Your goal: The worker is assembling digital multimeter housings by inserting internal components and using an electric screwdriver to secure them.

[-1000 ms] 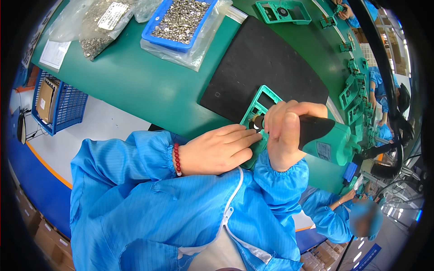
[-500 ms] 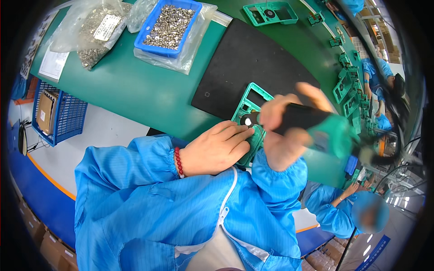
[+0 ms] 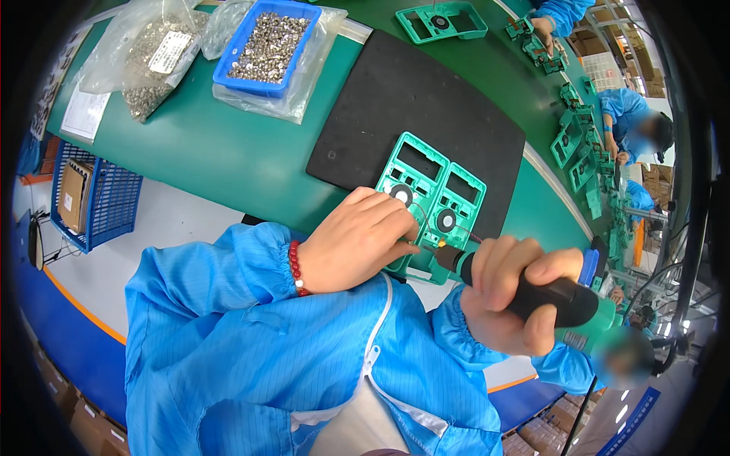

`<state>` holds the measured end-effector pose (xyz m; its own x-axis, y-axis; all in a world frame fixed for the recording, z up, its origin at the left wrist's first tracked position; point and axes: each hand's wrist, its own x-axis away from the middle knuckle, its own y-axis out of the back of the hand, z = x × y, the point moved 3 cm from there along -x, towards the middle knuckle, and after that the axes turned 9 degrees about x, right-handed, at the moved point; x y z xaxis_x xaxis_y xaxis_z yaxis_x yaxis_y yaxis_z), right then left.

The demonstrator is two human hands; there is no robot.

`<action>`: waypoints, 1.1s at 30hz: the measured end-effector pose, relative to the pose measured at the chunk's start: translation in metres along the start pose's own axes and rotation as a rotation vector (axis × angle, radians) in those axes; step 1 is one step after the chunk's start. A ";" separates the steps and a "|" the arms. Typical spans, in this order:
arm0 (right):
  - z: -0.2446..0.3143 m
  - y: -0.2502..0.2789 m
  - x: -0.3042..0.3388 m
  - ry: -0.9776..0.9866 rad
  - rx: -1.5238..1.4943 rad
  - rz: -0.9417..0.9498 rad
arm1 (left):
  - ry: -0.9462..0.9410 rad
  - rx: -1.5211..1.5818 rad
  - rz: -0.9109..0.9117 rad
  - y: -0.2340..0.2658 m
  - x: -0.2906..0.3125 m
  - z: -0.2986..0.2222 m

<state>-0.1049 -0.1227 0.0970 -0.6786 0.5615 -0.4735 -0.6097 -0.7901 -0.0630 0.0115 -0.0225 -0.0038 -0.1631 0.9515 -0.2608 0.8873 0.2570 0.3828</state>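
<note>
At centre frame, two green plastic housings (image 3: 430,204) are lying side by side on a black mat (image 3: 395,99) covering the green counter (image 3: 205,152). The left hand (image 3: 357,239) is pressing down flat on the lower edge of the housings, fingers extended and gripping nothing. The right hand (image 3: 509,300) is wrapping closed around a black electric screwdriver (image 3: 525,292), its tip meeting the right housing's lower edge. At upper left, a blue tray of screws (image 3: 266,45) is sitting inside a clear bag.

frames (image 3: 430,201): green | mat (image 3: 411,114): black | tray (image 3: 266,42): blue | sleeves (image 3: 228,304): blue | bracelet (image 3: 295,266): red
</note>
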 end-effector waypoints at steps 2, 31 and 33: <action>-0.001 0.003 0.000 0.004 -0.013 0.046 | -0.151 -0.047 -0.210 -0.002 0.002 -0.004; -0.001 0.013 0.008 0.005 -0.083 0.256 | -0.108 0.037 -0.070 -0.010 -0.003 -0.010; -0.001 0.013 0.010 0.012 -0.062 0.258 | -0.094 0.037 -0.045 -0.009 -0.004 -0.012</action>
<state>-0.1186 -0.1275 0.0906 -0.8033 0.3365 -0.4914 -0.3904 -0.9206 0.0078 -0.0007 -0.0268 0.0045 -0.1639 0.9186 -0.3596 0.8956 0.2914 0.3362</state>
